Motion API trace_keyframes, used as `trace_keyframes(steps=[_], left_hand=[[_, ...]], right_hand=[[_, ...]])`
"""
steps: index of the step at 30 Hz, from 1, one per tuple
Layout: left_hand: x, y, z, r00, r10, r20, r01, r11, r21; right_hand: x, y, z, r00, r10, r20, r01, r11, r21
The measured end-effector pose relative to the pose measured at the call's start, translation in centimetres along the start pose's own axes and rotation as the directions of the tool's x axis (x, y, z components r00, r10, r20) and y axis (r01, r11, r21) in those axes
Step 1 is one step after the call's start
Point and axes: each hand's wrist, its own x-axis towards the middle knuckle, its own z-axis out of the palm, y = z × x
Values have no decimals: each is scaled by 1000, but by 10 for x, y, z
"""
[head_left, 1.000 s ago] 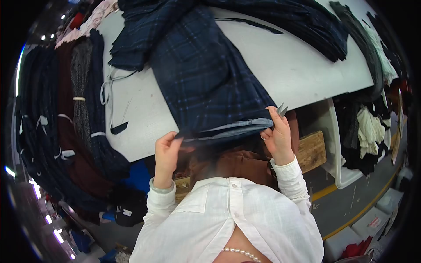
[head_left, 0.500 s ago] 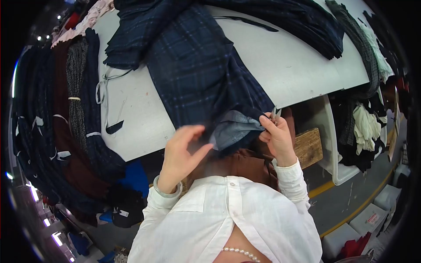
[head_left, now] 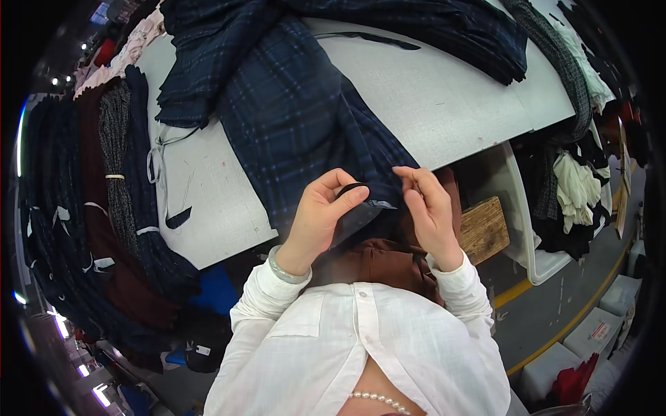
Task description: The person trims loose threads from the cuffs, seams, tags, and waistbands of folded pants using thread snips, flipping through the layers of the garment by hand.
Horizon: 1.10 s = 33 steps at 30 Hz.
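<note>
A navy plaid garment (head_left: 284, 118) lies over the table edge, its near end hanging towards me. My left hand (head_left: 320, 211) pinches the dark edge of its open end between thumb and fingers. Inside that opening, a small patch of lighter blue-grey fabric shows. My right hand (head_left: 431, 211) is at the right side of the same opening, fingers bent and closed, fingertips against the cloth. What lies within the right fingers is hidden.
Bundles of dark trousers-like cloth (head_left: 62, 201) hang over the left side of the white table (head_left: 458, 104). At the right stand a white bin (head_left: 517, 208) with cloth beside it and a wooden board (head_left: 485, 229). Grey boxes (head_left: 593, 336) sit on the floor.
My left hand has moved right and up and taken hold of the garment's edge. The opening, wide with lighter fabric showing, is now narrower. The metal tool by my right hand is out of sight.
</note>
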Motion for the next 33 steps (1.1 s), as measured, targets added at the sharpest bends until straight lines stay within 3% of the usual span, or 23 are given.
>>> trace_keyframes(steps=[3, 4, 8, 11, 23, 25, 26, 27, 28, 29, 30, 31, 32, 33], left_hand=[[-3, 4, 4, 999, 11, -54, -9, 999, 33], [-3, 5, 5, 998, 17, -59, -15, 999, 41], [-2, 2, 6, 997, 36, -72, -32, 997, 65], [-3, -1, 6, 995, 53, -86, -43, 993, 113], [-3, -1, 9, 994, 65, -85, -49, 983, 175], [-5, -2, 10, 993, 66, -101, -50, 987, 155], [-7, -3, 12, 990, 102, -99, -75, 966, 247], [-10, -6, 16, 985, 143, -100, -101, 935, 339], [-12, -10, 22, 983, 185, -11, -167, 910, 380], [-16, -17, 22, 987, 128, 98, -149, 955, 256], [-21, -8, 19, 977, 87, 193, -158, 906, 392], [-23, 3, 13, 960, 32, 278, -178, 835, 520], [-22, 7, 2, 934, 267, 239, -358, 685, 635], [-26, 19, -12, 947, 320, 24, -224, 604, 765]], right_hand=[[1, -33, -10, 990, -56, 131, 86, 968, -235], [-1, -31, -6, 982, -153, 107, 177, 944, -277], [-4, -33, -9, 969, -209, 135, 246, 887, -391], [-2, -32, -8, 949, -285, 138, 316, 845, -431], [0, -26, -5, 943, -263, 201, 326, 849, -415], [-9, -30, -3, 998, -23, -58, 15, 992, -127], [-11, -31, 1, 982, 119, -144, -112, 992, 58], [-10, -22, -5, 976, 207, -70, -179, 941, 287], [-1, -31, -11, 949, 296, 107, -314, 912, 265], [3, -22, -10, 958, 212, 193, -247, 952, 181], [7, -13, -8, 953, 124, 277, -161, 981, 112], [-4, 8, -9, 978, 117, 175, -132, 988, 75], [-16, 17, -15, 992, 105, 75, -108, 994, 36], [-18, 7, -24, 941, 333, -61, -336, 941, -41]])
